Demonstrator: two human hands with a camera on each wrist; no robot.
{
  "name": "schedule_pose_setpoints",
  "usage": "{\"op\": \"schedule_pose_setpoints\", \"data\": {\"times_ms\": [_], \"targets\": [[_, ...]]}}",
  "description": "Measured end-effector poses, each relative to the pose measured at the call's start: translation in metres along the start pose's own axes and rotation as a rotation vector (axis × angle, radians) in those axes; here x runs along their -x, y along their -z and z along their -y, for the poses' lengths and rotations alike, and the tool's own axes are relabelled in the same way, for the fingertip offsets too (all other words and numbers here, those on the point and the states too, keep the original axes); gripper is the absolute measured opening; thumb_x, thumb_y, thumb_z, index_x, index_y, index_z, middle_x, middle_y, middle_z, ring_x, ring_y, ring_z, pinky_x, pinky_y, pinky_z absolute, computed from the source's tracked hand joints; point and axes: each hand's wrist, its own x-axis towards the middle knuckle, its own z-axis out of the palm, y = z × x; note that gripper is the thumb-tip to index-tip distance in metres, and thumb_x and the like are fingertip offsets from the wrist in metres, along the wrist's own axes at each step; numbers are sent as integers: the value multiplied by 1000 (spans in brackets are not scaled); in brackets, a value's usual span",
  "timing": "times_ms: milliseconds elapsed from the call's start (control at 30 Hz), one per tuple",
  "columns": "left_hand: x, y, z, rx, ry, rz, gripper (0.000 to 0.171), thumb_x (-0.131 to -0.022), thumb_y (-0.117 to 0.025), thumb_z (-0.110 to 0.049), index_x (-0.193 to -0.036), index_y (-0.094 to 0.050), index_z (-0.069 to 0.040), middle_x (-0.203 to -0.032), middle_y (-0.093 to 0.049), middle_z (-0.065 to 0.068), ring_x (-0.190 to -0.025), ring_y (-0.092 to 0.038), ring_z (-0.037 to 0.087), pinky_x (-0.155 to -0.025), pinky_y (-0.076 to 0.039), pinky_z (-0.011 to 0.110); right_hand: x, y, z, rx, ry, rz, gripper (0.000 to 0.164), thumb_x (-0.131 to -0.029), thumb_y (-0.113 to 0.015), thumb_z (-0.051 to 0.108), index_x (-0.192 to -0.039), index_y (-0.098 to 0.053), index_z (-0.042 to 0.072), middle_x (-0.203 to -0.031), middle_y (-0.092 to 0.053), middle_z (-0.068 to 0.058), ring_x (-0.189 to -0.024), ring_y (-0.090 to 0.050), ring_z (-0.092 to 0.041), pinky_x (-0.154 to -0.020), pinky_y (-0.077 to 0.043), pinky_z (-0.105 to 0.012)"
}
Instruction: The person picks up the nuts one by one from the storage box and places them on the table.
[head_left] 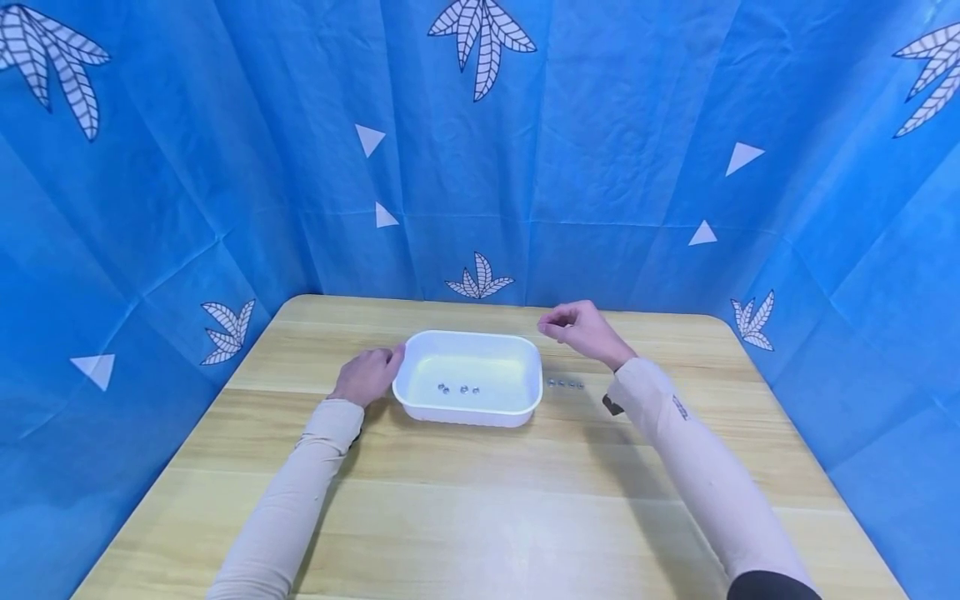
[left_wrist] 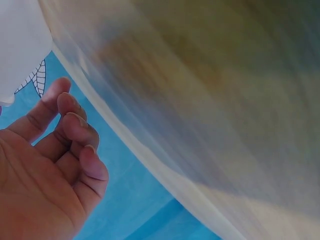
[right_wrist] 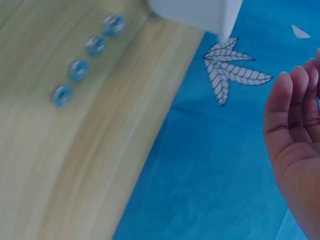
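Observation:
My left hand (head_left: 367, 375) is at the left end of a white plastic basin (head_left: 468, 415), its thumb on the rim. The left wrist view shows curled fingers (left_wrist: 80, 132) beside the basin's outer side (left_wrist: 22, 40). Small shiny metal nuts (head_left: 464, 389), several of them, lie inside the basin. My right hand (head_left: 588, 332) is raised just beyond the basin's right end, thumb and index finger brought together; whether something sits between the tips cannot be seen. Below it, several ring-shaped nuts (right_wrist: 79, 70) form a row on the table.
The wooden table (head_left: 480, 508) reaches back to a blue curtain (head_left: 600, 167) with leaf and triangle prints, which also hangs at both sides. A dark object (head_left: 612, 405) shows under the right wrist.

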Motion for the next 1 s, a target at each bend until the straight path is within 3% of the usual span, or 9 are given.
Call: {"op": "schedule_pose_setpoints", "data": {"times_ms": [233, 367, 800, 1000], "targets": [[-2, 1, 1, -19, -12, -4, 77, -109, -21, -56, -135, -65, 2, -129, -70, 24, -121, -65, 45, -99, -53, 60, -14, -12, 22, 11, 22, 25, 22, -97, -72, 20, -112, -78, 5, -107, -77, -10, -91, -67, -22, -81, -59, -38], [-3, 0, 1, -23, -8, -1, 77, -109, -21, -57, -136, -64, 2, -131, -69, 25, -122, -65, 45, -100, -52, 60, -20, -21, 33, 26, 40, 49, 18, -97, -72, 19, -109, -78, 8, -105, -77, -8, -92, -67, -22, -80, -57, -33], [-3, -1, 2, -31, 2, 16, 80, -109, -17, -58, -138, -62, 2, -136, -66, 26, -126, -62, 47, -103, -50, 61, -38, -49, 47, 55, 106, 148, 14, -96, -72, 16, -107, -79, 9, -105, -77, -8, -93, -70, -27, -78, -58, -30], [-3, 0, 2, -37, 2, 15, 83, -108, -16, -60, -137, -63, 2, -135, -66, 26, -125, -63, 46, -103, -50, 60, -41, -60, 55, 65, 125, 181, 12, -97, -71, 13, -105, -79, 8, -107, -78, -13, -93, -71, -27, -80, -59, -31]]}}
